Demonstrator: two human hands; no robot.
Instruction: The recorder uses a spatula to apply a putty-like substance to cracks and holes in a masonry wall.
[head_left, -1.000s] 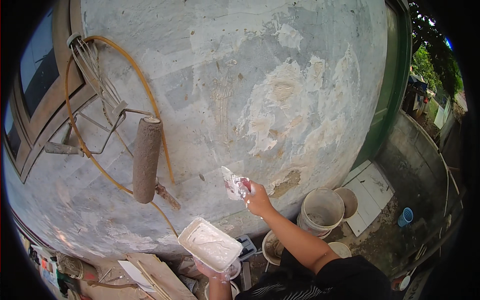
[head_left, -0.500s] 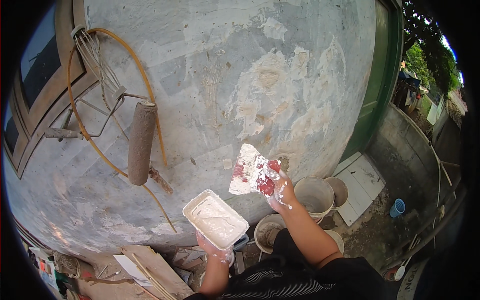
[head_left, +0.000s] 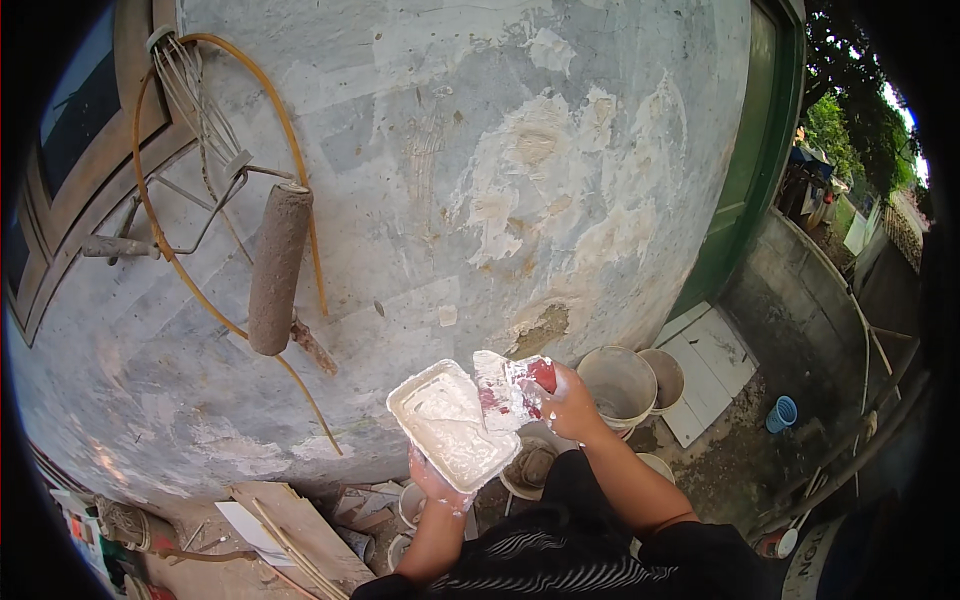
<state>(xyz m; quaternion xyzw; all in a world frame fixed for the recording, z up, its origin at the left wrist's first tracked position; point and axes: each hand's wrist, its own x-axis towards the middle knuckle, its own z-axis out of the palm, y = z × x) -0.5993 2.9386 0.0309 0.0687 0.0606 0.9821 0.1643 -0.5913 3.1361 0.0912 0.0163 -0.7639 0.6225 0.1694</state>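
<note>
My left hand [head_left: 436,482] is closed around the underside of a white rectangular tub [head_left: 425,440] of creamy filler paste. In my right hand [head_left: 574,404] is a putty knife [head_left: 494,390] with a red handle, its wide blade smeared with white paste. The blade's lower end overlaps the tub's right side, at the paste; whether it presses into the paste I cannot tell. White smears cover the fingers of both hands. Beyond them stands a grey wall [head_left: 400,200] with pale filled patches and a rough bare spot [head_left: 542,328].
A paint roller [head_left: 280,270] and a yellow-brown hose [head_left: 285,120] hang at the left near a window. Buckets [head_left: 617,385] stand to the right below the wall, with a blue plastic basket [head_left: 782,413] farther right. Boards [head_left: 300,535] lie at the lower left.
The putty knife has come down and the tub has moved slightly right, so the blade now overlaps the tub's edge. The bare spot on the wall shows more fully.
</note>
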